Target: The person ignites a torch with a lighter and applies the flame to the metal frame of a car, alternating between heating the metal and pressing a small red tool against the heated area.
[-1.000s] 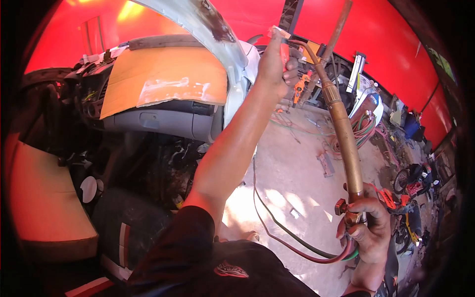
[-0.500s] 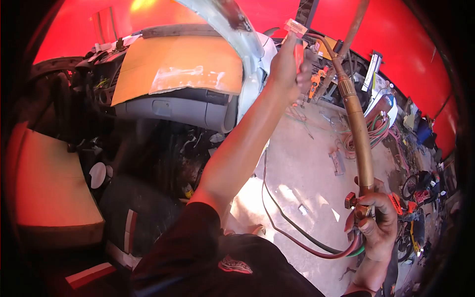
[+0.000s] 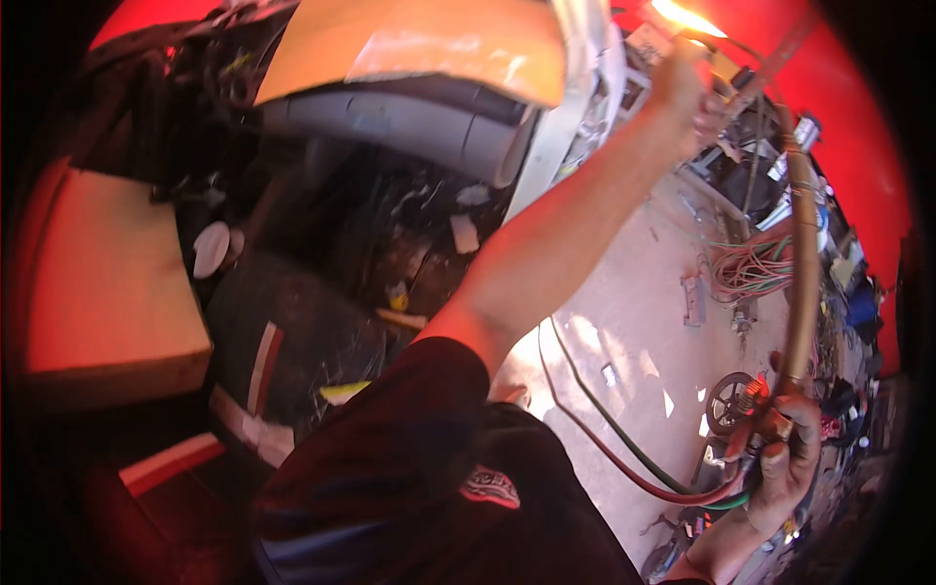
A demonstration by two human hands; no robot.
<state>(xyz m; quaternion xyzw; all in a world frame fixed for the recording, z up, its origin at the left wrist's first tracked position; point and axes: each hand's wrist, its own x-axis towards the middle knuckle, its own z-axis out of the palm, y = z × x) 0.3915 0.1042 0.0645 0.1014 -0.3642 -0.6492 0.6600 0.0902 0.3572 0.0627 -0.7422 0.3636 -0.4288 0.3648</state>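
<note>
My right hand (image 3: pixel 785 468) is wrapped round the valve end of a long brass gas torch (image 3: pixel 803 253) at the lower right. From its base hang a red hose (image 3: pixel 634 476) and a green hose (image 3: pixel 612 421). The torch's neck bends away at the top, where a bright flame (image 3: pixel 688 18) burns. My left hand (image 3: pixel 682 93) is closed close under the flame, reached out at the upper right. It holds a small red-orange lighter, mostly hidden and blurred now.
A car body with its door opening is at the left. Cardboard (image 3: pixel 439 44) covers the dashboard top, above a grey glovebox panel (image 3: pixel 390 132). Coiled hoses (image 3: pixel 751 268) and a wheel (image 3: pixel 731 402) are on the floor at the right. Red sheeting surrounds the space.
A flame has appeared near the torch tip. The view has shifted, so both hands and the torch now appear farther right. My grip on the torch stays the same.
</note>
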